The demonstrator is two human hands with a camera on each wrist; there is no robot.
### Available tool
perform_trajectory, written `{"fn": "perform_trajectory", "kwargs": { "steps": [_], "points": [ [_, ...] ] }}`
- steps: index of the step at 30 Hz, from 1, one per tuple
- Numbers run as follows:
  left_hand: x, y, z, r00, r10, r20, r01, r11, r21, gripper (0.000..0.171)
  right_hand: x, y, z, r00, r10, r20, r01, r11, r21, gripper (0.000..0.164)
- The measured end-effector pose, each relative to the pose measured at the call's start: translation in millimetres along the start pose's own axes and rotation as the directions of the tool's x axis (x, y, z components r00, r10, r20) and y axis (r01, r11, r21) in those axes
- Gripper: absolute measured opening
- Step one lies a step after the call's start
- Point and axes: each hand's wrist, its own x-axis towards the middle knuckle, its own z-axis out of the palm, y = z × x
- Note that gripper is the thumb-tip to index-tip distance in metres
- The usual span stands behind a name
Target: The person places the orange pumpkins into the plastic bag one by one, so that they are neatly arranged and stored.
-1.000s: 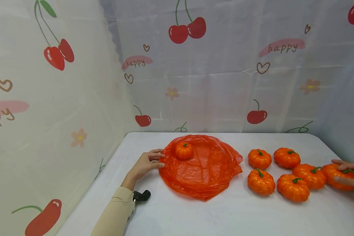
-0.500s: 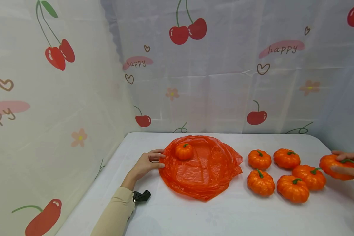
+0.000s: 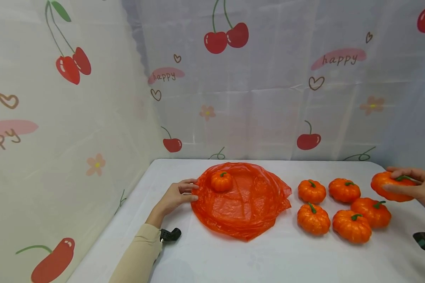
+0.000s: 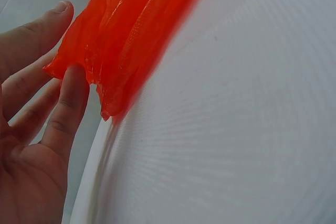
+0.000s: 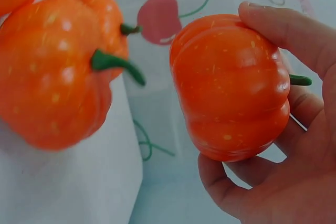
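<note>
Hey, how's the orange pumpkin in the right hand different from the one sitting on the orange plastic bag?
The orange pumpkin in the right hand is lifted off the white table, gripped by the right hand; the small orange pumpkin on the orange plastic bag rests there untouched. The held one looks larger and lies tilted, stem sideways; the bagged one stands upright. Both are ribbed, orange, green-stemmed.

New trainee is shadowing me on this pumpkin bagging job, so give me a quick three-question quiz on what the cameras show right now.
1. True or false: the right hand holds a pumpkin clear of the table.
2. How many pumpkins stand on the table to the right of the orange bag?
3. The left hand touches: A) the bag's edge B) the pumpkin on the bag C) nothing

Key: 1 true; 2 four; 3 A
</note>
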Motion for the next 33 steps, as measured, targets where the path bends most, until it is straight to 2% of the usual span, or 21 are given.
{"fn": "perform_trajectory", "kwargs": {
  "steps": [3,6,10,13,23,33],
  "points": [
    [-0.2,0.7,0.4,1.000,-0.001,-0.001,0.001,1.000,-0.001,0.037,-2,-17,1,0.998,-0.001,0.069,-0.002,0.999,0.054,0.042],
    [-0.4,0.4,1.1,1.000,0.004,-0.002,-0.004,1.000,-0.007,0.037,0,-34,4,0.994,-0.027,0.107,0.024,0.999,0.033,0.051],
    [-0.5,0.1,1.5,1.000,0.004,-0.002,-0.004,1.000,-0.009,0.037,3,-53,12,0.989,-0.101,0.108,0.101,0.995,0.010,0.049],
    [-0.5,-0.7,1.5,1.000,-0.004,-0.004,0.004,1.000,-0.007,0.037,4,-66,22,0.983,-0.145,0.109,0.142,0.989,0.035,0.046],
    [-0.9,-0.9,1.0,1.000,-0.010,0.000,0.010,1.000,-0.005,0.038,8,-109,49,0.962,-0.171,0.214,0.155,0.984,0.091,0.045],
    [-2.3,0.3,1.1,1.000,0.006,-0.004,-0.006,1.000,-0.012,0.038,13,-141,81,0.946,-0.202,0.254,0.168,0.975,0.147,0.050]
  ]
}}
